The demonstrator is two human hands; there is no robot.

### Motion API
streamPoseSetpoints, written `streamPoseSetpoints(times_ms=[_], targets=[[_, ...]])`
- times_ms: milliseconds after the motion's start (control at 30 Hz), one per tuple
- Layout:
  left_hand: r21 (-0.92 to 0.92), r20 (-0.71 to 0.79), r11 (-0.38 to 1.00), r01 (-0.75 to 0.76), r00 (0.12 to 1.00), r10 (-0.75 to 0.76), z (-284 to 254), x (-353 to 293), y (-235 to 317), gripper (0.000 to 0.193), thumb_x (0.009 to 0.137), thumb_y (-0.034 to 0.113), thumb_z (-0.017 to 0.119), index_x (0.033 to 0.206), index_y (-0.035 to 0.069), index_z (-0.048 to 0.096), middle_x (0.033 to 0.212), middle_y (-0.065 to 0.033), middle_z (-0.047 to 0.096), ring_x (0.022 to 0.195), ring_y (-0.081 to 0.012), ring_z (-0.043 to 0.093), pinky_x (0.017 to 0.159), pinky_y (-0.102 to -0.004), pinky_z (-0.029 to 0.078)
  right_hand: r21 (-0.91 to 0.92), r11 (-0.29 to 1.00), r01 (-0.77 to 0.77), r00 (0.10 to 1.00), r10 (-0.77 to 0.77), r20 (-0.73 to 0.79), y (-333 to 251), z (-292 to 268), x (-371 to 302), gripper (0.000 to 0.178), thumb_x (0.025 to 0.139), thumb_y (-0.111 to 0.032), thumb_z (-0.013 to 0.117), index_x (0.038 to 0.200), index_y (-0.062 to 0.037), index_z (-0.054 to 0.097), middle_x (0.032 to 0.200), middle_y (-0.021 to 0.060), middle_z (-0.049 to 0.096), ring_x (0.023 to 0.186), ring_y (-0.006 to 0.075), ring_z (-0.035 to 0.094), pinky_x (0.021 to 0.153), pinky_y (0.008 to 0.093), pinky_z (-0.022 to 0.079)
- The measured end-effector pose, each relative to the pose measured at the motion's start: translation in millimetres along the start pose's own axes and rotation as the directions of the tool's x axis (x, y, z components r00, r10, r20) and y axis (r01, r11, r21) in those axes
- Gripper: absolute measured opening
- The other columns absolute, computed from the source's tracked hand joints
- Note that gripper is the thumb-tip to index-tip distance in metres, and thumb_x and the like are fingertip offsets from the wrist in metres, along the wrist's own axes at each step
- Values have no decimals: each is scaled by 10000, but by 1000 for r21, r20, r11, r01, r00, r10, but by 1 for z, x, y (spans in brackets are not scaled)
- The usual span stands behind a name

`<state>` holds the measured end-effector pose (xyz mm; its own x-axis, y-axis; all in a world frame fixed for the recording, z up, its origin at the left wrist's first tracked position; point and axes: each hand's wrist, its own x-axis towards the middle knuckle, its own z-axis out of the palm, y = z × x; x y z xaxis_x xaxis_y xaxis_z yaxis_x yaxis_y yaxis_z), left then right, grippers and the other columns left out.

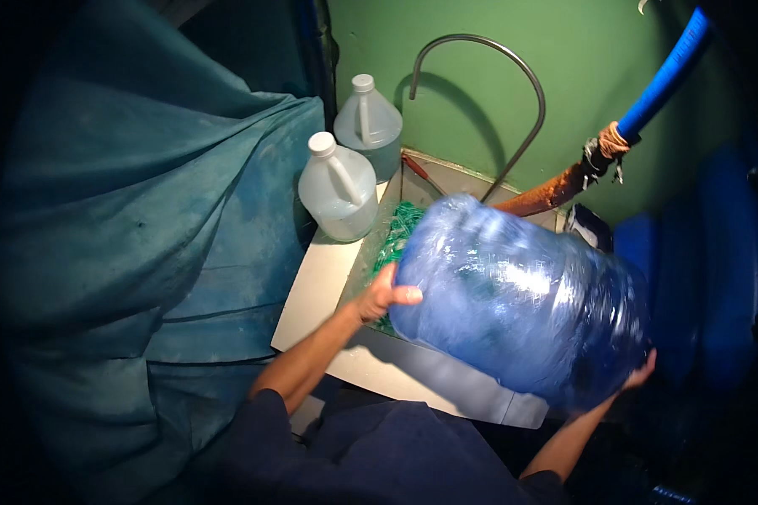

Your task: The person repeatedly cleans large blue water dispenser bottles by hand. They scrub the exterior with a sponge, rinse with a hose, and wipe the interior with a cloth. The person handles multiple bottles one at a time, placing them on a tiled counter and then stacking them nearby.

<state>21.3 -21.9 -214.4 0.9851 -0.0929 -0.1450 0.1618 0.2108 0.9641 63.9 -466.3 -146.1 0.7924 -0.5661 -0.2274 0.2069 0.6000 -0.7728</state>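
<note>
A large translucent blue water jug (505,311) lies tilted on its side in the air over the sink (307,290), its right end lower than its left. At its left end is my left hand (383,296), gripping with the thumb on the near side. My right hand (640,371) supports the lower right end; only part of its fingers shows past the jug. Left of the jug, a tangle of green netting (400,225) lies in the sink basin. Much of the basin is hidden behind the jug.
Two clear gallon bottles with white caps, a near one (337,198) and a far one (369,122), stand at the sink's left. A curved metal pipe (537,80) arches behind. A blue hose (665,76) joins a rusty pipe (547,194). A teal cloth (185,210) hangs at left.
</note>
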Motion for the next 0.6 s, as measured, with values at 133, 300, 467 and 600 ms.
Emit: streamPoseSetpoints(times_ms=[133,300,467,600], targets=[[-5,125,995,-103,987,103,-5,-11,57,958,685,249,839,1465,-24,353,1332,-109,528,1231,-202,498,1076,-343,375,-15,994,-105,972,106,208,51,13,-15,581,949,-466,547,1386,-84,505,1384,112,524,1235,280,512,1073,433,418],[348,49,929,-129,992,119,5,-48,147,1079,619,281,870,1484,-73,330,1398,-152,498,1298,-224,459,1107,-340,333,-22,986,-165,898,160,409,108,-3,-64,572,965,-448,532,1403,-84,485,1395,113,519,1245,275,512,1082,434,416],[816,228,465,-344,930,287,30,-59,217,1153,504,451,888,1424,-72,430,1457,-239,467,1399,-370,407,1189,-520,155,-22,969,-245,823,221,524,146,-6,-76,562,980,-429,516,1421,-83,465,1407,115,515,1255,270,512,1091,435,414],[881,433,86,-464,867,246,46,-66,255,1191,440,485,902,1413,-39,459,1461,-215,481,1397,-355,429,1180,-603,61,-21,956,-292,767,247,592,175,-1,-78,555,993,-414,504,1435,-83,449,1417,116,511,1264,266,512,1099,436,412]])
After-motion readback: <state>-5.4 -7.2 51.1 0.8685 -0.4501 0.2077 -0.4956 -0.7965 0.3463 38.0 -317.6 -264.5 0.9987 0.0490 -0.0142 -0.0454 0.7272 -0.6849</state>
